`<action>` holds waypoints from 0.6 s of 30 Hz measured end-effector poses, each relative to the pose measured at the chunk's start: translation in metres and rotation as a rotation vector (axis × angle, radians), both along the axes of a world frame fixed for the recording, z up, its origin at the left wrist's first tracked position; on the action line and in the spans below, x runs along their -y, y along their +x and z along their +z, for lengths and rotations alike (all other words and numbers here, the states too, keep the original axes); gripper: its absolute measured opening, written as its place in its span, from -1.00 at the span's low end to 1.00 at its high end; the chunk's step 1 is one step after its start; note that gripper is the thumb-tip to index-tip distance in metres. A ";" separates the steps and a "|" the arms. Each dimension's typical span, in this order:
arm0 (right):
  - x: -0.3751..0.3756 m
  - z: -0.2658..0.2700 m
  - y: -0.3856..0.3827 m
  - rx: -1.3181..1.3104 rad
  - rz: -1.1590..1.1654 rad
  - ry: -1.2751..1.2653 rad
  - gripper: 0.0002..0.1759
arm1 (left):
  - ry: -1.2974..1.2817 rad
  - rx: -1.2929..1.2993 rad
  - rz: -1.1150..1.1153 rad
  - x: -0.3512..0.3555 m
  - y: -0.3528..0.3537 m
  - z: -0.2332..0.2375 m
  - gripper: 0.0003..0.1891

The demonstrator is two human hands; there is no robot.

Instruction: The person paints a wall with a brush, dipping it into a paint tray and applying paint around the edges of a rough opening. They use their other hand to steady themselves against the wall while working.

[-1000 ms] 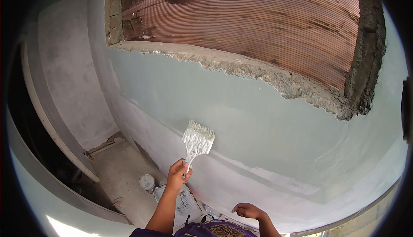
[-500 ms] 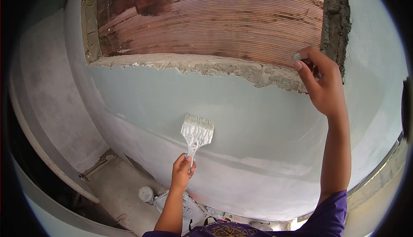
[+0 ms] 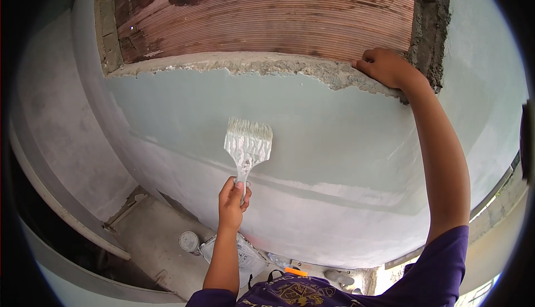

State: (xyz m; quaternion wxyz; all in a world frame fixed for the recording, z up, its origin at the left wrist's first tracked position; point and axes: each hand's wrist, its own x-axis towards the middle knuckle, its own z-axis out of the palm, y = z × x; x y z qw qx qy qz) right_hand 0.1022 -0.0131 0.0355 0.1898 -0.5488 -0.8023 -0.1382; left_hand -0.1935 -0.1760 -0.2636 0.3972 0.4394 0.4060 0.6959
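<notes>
A wide paintbrush (image 3: 248, 142), smeared with white paint, points bristles-up in front of the pale green wall (image 3: 312, 134). Its handle is gripped by my left hand (image 3: 232, 201), fingers wrapped round it. At the right end of the rough concrete ledge (image 3: 223, 63) my right hand (image 3: 387, 68) rests on top, bent at the wrist; whether anything is under its fingers cannot be made out. Green paint covers the upper wall, and paler wall shows below it.
Corrugated reddish sheeting (image 3: 267, 17) fills the opening above the ledge. Down on the floor (image 3: 153, 237) stand a white container (image 3: 189, 242) and a paint-smeared tray (image 3: 248, 259). A grey side wall (image 3: 64, 117) rises at the left.
My right hand has come down onto the ledge, its pinched fingers no longer raised. The brush and my left hand have moved up slightly, and the view has shifted a little.
</notes>
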 end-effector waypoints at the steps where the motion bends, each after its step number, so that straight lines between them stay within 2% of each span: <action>1: -0.002 -0.002 0.001 -0.007 -0.010 -0.001 -0.35 | -0.007 -0.026 0.013 -0.004 0.000 0.002 -0.75; 8: 0.004 -0.002 0.002 -0.088 -0.012 -0.078 -0.35 | -0.255 0.032 -0.057 -0.006 0.012 -0.034 -0.74; 13: 0.000 -0.007 0.002 -0.107 -0.034 -0.080 -0.39 | -0.306 0.090 -0.059 0.017 0.014 -0.073 -0.75; 16: 0.002 -0.007 0.004 -0.030 0.021 -0.047 -0.48 | -0.290 0.075 -0.077 0.028 0.018 -0.073 -0.75; 18: 0.009 -0.008 0.000 0.111 0.039 0.021 -0.55 | -0.233 0.041 -0.093 0.026 0.022 -0.064 -0.75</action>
